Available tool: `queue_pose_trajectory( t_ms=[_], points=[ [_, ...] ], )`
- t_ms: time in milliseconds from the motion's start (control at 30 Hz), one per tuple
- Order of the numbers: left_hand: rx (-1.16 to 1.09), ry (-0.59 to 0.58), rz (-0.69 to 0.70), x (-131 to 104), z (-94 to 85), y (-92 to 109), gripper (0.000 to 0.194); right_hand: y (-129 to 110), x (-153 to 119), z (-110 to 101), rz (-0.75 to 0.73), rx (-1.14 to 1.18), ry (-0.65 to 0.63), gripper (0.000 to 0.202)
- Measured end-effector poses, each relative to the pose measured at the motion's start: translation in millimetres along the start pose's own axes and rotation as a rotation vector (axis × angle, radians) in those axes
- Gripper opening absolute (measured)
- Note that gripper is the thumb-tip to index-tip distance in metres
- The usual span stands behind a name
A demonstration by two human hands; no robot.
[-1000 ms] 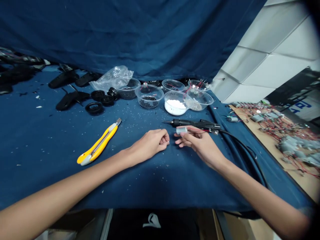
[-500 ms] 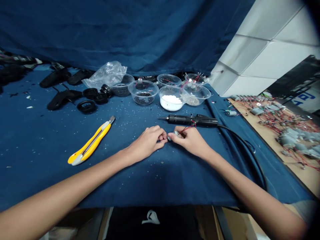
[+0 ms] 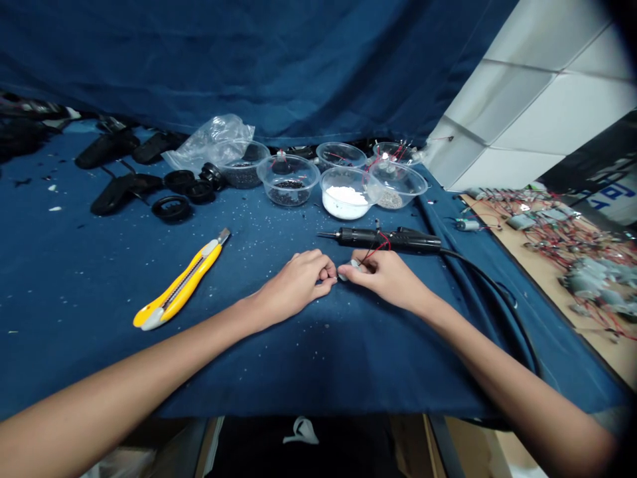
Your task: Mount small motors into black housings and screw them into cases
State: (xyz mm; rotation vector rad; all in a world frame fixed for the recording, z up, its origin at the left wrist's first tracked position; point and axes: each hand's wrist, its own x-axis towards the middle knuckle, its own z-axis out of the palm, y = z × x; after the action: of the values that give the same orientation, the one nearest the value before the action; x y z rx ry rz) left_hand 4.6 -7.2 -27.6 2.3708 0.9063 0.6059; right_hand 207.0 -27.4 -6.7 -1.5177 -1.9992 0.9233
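My left hand (image 3: 307, 282) rests on the blue cloth with its fingers curled and thumb pressed to them. Whatever is in that pinch is too small or hidden to make out. Just to the right, my right hand (image 3: 383, 277) pinches a small grey part (image 3: 354, 264) between thumb and fingers, its thin red wires looping up over the knuckles. The two sets of fingertips almost meet. Beyond my right hand lies a black electric screwdriver (image 3: 393, 239), its bit pointing left. A yellow utility knife (image 3: 182, 282) lies to the left of my left hand.
Clear plastic bowls (image 3: 288, 174) stand at the back, one with white granules (image 3: 346, 199), others with small dark or grey pieces. Black plastic parts (image 3: 172, 208) and a plastic bag (image 3: 212, 143) lie back left. Grey wired parts (image 3: 592, 275) cover a board at right. A cable (image 3: 497, 299) curves rightward.
The view has shifted slightly, so everything sits a little differently in the picture. Both hands keep almost the same pose, with the grey part still in the right hand.
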Motion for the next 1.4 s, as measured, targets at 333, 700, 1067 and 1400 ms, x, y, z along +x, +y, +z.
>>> queue_pose_trajectory(
  t_ms=[333, 700, 1067, 1400],
  points=[
    [0.091, -0.021, 0.009, 0, 0.4, 0, 0.002, -4, 5, 16, -0.112, -0.155, 0.098, 0.037],
    [0.102, -0.024, 0.013, 0, -1.5, -1, 0.005, 3, 5, 32, -0.216, -0.441, 0.187, 0.034],
    [0.156, -0.054, 0.030, -1, 0.3, -3, 0.006, -1, 10, 31, -0.182, -0.266, 0.162, 0.038],
    [0.523, -0.198, 0.187, 4, -19.1, 12, 0.010, 0, 7, 24, -0.239, -0.189, 0.065, 0.041]
  ],
)
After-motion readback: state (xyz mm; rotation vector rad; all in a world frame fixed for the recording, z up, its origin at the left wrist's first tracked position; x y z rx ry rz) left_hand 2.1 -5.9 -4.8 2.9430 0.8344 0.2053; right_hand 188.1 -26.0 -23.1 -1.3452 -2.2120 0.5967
